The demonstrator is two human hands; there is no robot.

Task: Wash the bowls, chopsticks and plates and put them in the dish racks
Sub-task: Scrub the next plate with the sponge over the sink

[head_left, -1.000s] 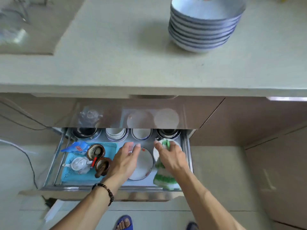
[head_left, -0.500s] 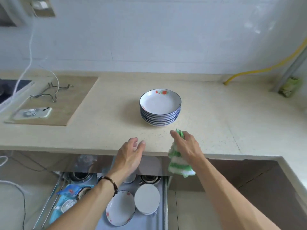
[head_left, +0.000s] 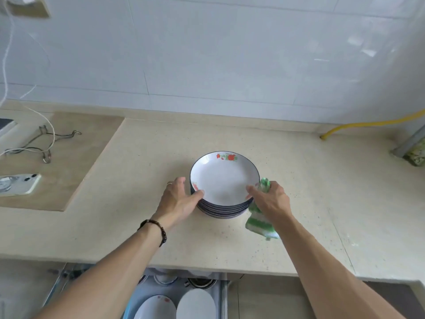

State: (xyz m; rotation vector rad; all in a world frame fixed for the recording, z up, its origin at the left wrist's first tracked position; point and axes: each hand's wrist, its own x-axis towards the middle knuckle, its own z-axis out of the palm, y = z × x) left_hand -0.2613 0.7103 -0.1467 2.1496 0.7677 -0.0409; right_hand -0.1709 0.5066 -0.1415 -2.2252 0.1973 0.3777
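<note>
A stack of several white plates (head_left: 224, 180) with dark rims and red flower prints stands on the beige counter (head_left: 299, 180). My left hand (head_left: 179, 200) grips the top plate's left rim, thumb on the inside. My right hand (head_left: 270, 201) holds a green-and-white striped cloth (head_left: 258, 223) and its thumb touches the top plate's right rim. Below the counter edge, the open dish-rack drawer (head_left: 222, 298) holds two plates (head_left: 195, 303) lying flat and some bowls behind them.
A phone (head_left: 19, 184), wires and a metal clip lie on a wooden board (head_left: 76, 166) at the left. A yellow hose (head_left: 368, 123) runs along the back wall at the right. A tiled wall stands behind the counter.
Both hands rose from the drawer to the counter and reached the plate stack. The left hand took hold of the top plate's rim; the right still carries the cloth.
</note>
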